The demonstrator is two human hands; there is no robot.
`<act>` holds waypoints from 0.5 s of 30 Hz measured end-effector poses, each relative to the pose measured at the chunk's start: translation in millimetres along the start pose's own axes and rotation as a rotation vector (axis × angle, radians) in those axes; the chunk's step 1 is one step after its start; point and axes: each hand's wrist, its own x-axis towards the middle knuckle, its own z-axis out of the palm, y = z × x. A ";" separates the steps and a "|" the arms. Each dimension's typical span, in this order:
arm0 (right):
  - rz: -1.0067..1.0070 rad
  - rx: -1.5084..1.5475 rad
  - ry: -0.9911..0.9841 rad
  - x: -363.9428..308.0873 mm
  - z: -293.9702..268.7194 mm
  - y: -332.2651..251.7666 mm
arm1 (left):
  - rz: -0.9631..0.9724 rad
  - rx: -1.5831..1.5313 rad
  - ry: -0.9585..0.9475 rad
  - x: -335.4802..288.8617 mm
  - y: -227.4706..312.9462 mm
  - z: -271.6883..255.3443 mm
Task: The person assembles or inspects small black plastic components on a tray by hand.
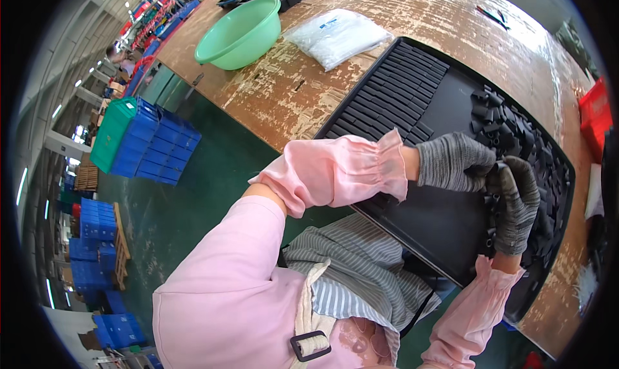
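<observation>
Grey knit gloves cover both hands, which meet fingertip to fingertip over a large black tray (445, 217). My left hand (454, 162) has its fingers curled inward in a pinch. Facing it, my right hand (518, 201) is closed too, with thumb and fingers bent toward the left one. Something small and dark seems to sit between the fingertips, but the gloves hide most of it. Loose short black tubes (506, 124) lie heaped along the tray's right side, under and around my right hand. Neat rows of black pieces (393, 91) fill its far left part.
Beyond the tray, a clear bag of white items (338, 35) and a green basin (242, 37) rest on the worn wooden table (271, 104). Pliers (493, 17) lie at the far side. A red bin (596, 114) stands right. Blue crates (155, 137) are stacked on the floor left.
</observation>
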 end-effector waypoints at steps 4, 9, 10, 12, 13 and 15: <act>-0.030 -0.073 0.016 3.7 2.7 8.2 | -0.138 -0.095 -0.001 -5.8 -3.1 0.4; 0.050 -0.140 0.034 5.7 -1.5 0.0 | -0.153 -0.264 0.017 -0.5 -7.6 4.8; 0.062 -0.215 0.028 6.7 2.8 -5.0 | -0.130 -0.188 0.031 -2.0 -6.1 0.4; 0.009 -0.173 0.013 8.8 3.5 -0.1 | -0.180 -0.166 0.013 -3.2 -1.8 -4.6; -0.035 -0.201 0.002 12.7 2.7 5.0 | -0.264 -0.187 -0.021 -5.1 -1.4 -7.5; -0.059 -0.266 0.028 13.4 -6.3 11.1 | -0.275 -0.171 -0.046 -1.8 -4.5 -4.1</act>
